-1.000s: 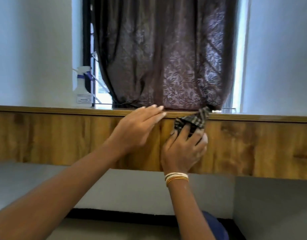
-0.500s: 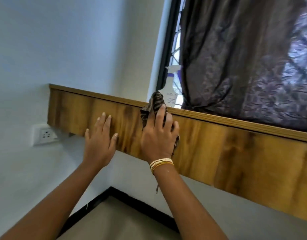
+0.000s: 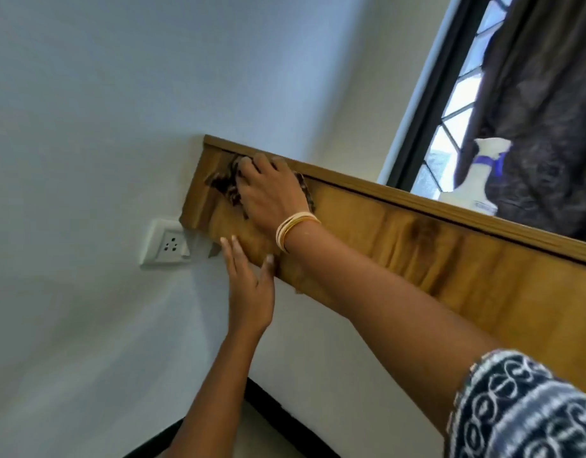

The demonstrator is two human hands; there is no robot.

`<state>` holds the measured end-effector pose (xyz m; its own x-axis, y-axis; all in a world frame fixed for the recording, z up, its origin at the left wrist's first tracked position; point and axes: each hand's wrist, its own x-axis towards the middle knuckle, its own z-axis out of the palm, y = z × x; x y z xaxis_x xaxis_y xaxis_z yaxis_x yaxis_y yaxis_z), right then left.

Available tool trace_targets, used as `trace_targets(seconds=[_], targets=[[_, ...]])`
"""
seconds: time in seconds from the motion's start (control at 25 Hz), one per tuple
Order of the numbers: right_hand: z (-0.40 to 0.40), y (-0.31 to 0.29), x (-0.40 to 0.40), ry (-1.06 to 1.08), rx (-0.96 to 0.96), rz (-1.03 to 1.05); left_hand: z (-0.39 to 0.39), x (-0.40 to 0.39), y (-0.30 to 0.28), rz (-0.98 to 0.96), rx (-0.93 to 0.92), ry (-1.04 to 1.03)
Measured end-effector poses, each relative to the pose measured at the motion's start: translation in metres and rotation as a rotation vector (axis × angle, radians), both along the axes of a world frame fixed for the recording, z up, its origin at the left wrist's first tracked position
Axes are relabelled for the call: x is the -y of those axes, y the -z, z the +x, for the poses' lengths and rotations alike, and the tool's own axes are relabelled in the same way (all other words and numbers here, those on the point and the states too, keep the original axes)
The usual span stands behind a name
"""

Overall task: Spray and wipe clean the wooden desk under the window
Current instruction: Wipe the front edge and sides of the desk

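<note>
The wooden desk (image 3: pixel 417 246) shows its front panel, running slantwise from the left wall to the right edge of the view. My right hand (image 3: pixel 268 190) presses a dark checked cloth (image 3: pixel 224 183) flat against the panel's far left end, near the wall corner. My left hand (image 3: pixel 248 285) lies flat with fingers spread on the panel's lower edge, just below the right hand. A white spray bottle (image 3: pixel 473 183) with a blue collar stands on the desk top by the window, apart from both hands.
A white wall socket (image 3: pixel 168 244) sits on the left wall just beside the desk's end. A dark brown curtain (image 3: pixel 542 110) hangs over the window (image 3: pixel 450 127) behind the bottle. Black skirting runs along the floor below.
My right hand has slid the cloth leftward along the front panel to its end at the wall. My left hand has moved left and down to the panel's lower edge.
</note>
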<state>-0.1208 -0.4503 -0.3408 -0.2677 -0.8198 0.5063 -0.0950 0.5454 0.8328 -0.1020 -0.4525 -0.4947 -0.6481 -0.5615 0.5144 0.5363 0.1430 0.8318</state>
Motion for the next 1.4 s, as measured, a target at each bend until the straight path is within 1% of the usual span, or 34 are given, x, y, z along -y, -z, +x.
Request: trace_targets(seconds=[0.04, 0.08, 0.16, 0.2, 0.24, 0.28, 0.36, 0.44, 0.52, 0.64, 0.68, 0.72, 0.76, 0.84, 0.88, 0.92, 1.0, 1.08, 1.16, 1.24, 1.4], targets=[[-0.009, 0.004, 0.012, 0.012, 0.041, 0.118, -0.005, 0.01, -0.004, 0.154, -0.009, 0.1], [-0.016, 0.013, 0.021, 0.022, 0.089, 0.245, -0.008, 0.022, -0.007, 0.366, -0.081, 0.261], [-0.023, 0.028, 0.027, 0.05, 0.2, 0.467, -0.013, 0.036, -0.009, 0.84, -0.309, 0.602], [-0.027, 0.026, 0.031, 0.056, 0.233, 0.518, -0.012, 0.039, -0.01, 1.023, -0.381, 0.728], [-0.031, 0.017, 0.037, 0.058, 0.215, 0.509, -0.011, 0.039, -0.008, 1.142, -0.413, 0.812], [-0.033, 0.003, 0.048, 0.054, 0.164, 0.441, -0.011, 0.038, -0.005, 1.213, -0.428, 0.859], [-0.037, -0.022, 0.071, 0.064, 0.055, 0.227, -0.009, 0.039, -0.003, 1.249, -0.422, 0.895], [-0.044, -0.026, 0.087, 0.071, 0.012, 0.155, -0.006, 0.045, -0.004, 1.292, -0.388, 0.915], [-0.046, -0.007, 0.084, 0.047, 0.06, 0.251, -0.003, 0.05, -0.005, 1.377, -0.385, 0.934], [-0.04, 0.051, 0.051, 0.015, 0.171, 0.546, 0.003, 0.049, -0.003, 1.513, -0.41, 0.96], [-0.036, 0.056, 0.046, 0.029, 0.185, 0.571, 0.005, 0.047, -0.001, 1.548, -0.42, 0.977], [-0.035, 0.047, 0.044, 0.02, 0.171, 0.539, 0.008, 0.046, 0.001, 1.569, -0.427, 0.991], [-0.033, 0.03, 0.045, 0.012, 0.123, 0.455, 0.011, 0.045, 0.002, 1.578, -0.436, 1.004], [-0.027, -0.012, 0.045, 0.035, 0.011, 0.223, 0.012, 0.047, 0.003, 1.587, -0.428, 1.015], [-0.024, -0.026, 0.042, 0.043, -0.018, 0.135, 0.012, 0.048, 0.003, 1.59, -0.413, 1.011], [-0.022, -0.029, 0.038, 0.037, -0.03, 0.095, 0.013, 0.048, 0.001, 1.584, -0.398, 1.005], [-0.018, -0.004, 0.025, 0.0, -0.043, 0.129, 0.018, 0.047, -0.003, 1.563, -0.378, 1.019], [-0.014, 0.041, 0.004, -0.088, 0.022, 0.266, 0.022, 0.049, -0.005, 1.544, -0.365, 1.043], [-0.011, 0.068, -0.012, -0.092, 0.085, 0.398, 0.027, 0.049, -0.007, 1.533, -0.339, 1.039], [-0.01, 0.049, -0.016, -0.089, 0.046, 0.418, 0.033, 0.046, -0.01, 1.537, -0.326, 1.039], [-0.005, -0.026, -0.017, -0.054, -0.116, 0.164, 0.032, 0.038, -0.009, 1.535, -0.281, 0.991]])
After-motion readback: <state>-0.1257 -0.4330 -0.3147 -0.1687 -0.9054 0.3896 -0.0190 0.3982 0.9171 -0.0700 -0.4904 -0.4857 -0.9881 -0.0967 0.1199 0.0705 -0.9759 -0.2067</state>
